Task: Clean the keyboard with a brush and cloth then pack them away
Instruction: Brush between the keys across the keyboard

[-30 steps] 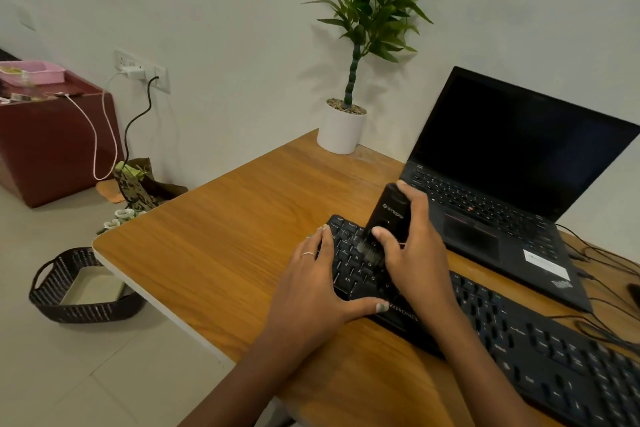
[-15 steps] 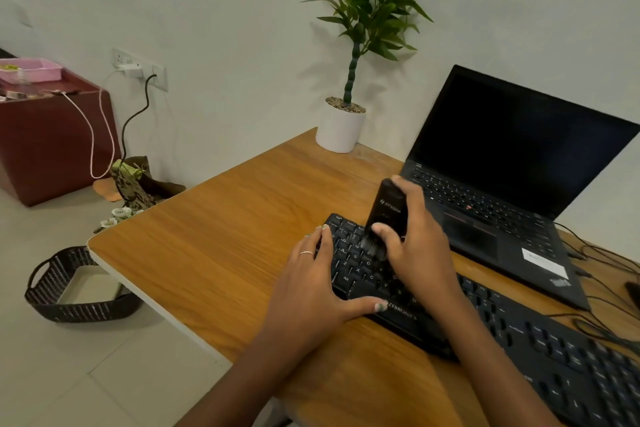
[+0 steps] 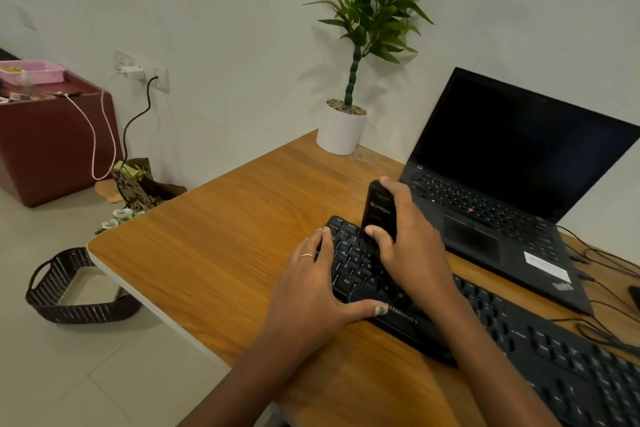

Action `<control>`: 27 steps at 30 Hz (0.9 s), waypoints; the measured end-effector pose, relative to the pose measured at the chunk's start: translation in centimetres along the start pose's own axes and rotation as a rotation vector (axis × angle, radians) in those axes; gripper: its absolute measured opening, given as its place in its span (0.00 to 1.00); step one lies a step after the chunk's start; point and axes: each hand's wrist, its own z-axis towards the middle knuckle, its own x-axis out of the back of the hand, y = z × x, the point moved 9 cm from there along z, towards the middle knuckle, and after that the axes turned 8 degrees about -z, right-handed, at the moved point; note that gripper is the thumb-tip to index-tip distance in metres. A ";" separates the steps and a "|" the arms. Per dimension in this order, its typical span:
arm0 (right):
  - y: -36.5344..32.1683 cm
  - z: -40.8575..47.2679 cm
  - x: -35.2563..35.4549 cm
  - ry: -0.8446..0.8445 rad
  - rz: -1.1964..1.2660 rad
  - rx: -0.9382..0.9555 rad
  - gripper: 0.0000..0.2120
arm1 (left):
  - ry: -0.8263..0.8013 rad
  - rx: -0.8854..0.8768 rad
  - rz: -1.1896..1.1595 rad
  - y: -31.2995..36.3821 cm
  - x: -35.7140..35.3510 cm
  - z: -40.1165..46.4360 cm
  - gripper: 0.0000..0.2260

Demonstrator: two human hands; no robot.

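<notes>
A long black keyboard (image 3: 540,340) lies slantwise on the wooden desk (image 3: 225,239), running from the middle to the lower right. My right hand (image 3: 408,250) grips a black brush (image 3: 379,210) held nearly upright, its lower end down on the keys at the keyboard's far left end. My left hand (image 3: 311,291) lies flat with straight fingers on the keyboard's left end, thumb along its front edge. No cloth is in sight.
An open black laptop (image 3: 502,204) stands just behind the keyboard. A white potted plant (image 3: 341,130) sits in the desk's far corner. Cables (image 3: 602,274) trail at the right. On the floor to the left stands a dark woven basket (image 3: 72,295), farther back a red cabinet (image 3: 48,139).
My right hand has carried the brush a little farther up the keyboard's left end, and the brush stands more upright. My left hand has stayed in place.
</notes>
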 end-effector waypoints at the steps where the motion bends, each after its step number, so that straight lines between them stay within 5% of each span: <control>1: 0.7 0.6 0.1 0.018 -0.023 -0.044 0.29 | -0.001 0.000 0.003 0.0 0.0 0.0 0.55; 11: 2.3 1.5 0.2 0.063 0.026 -0.113 0.29 | -0.010 0.008 0.012 0.0 -0.1 -0.1 0.55; 14: 0.3 0.8 -0.4 0.046 0.047 0.000 0.29 | 0.002 0.002 0.012 0.1 0.1 -0.1 0.55; 18: 2.2 2.0 -0.3 0.116 0.066 -0.138 0.29 | -0.005 0.005 -0.001 0.1 0.0 0.0 0.55; 22: 0.0 1.6 -1.0 0.066 0.118 0.015 0.29 | -0.002 -0.002 -0.007 0.2 0.1 0.0 0.55; 27: 0.7 2.5 -1.5 0.120 0.310 -0.025 0.28 | -0.005 0.001 0.000 0.1 0.0 0.1 0.55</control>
